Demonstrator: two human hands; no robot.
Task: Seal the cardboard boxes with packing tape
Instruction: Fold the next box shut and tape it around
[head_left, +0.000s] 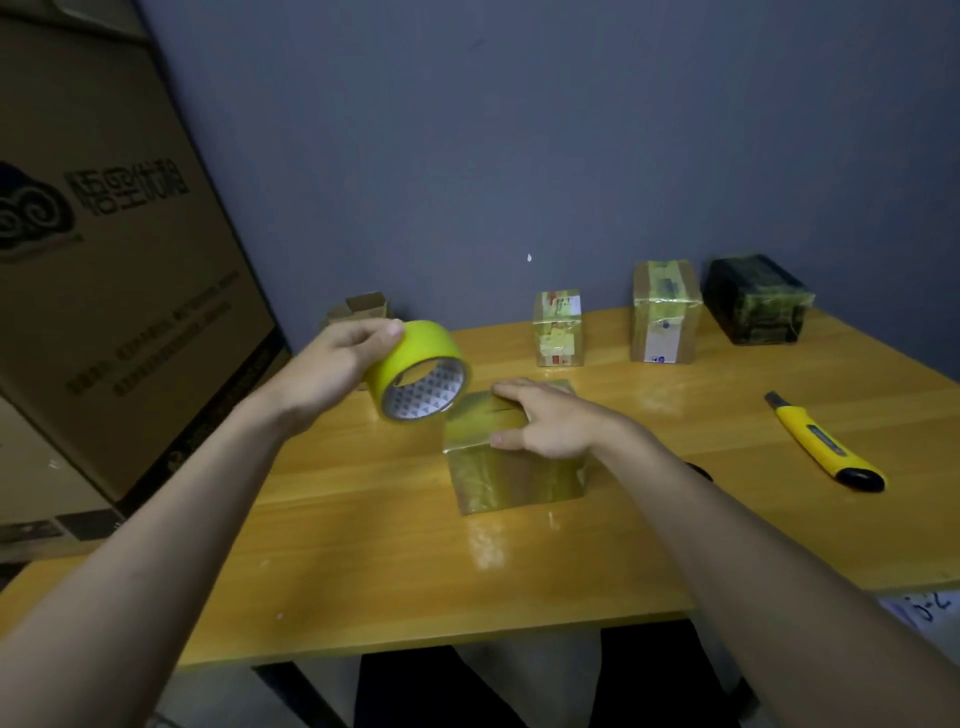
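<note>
On the wooden table (363, 545), nearest the person, stands a small cardboard box (511, 470) wrapped in glossy yellowish tape, its long axis running away from the viewer and slightly rightward. The right hand (545, 421) lies flat on its top, fingers straight and pressing, pointing left. Just left of the box, the left hand (332, 369) holds the yellow tape roll (421, 369) above the table, fingers curled over the rim; the core's opening faces down toward the viewer. At right lies a yellow utility knife (823, 444), blade end pointing away. Along the wall stand an open small carton (363, 309), two taped boxes (558, 328) (665, 312) and a dark wrapped parcel (758, 299)
</note>
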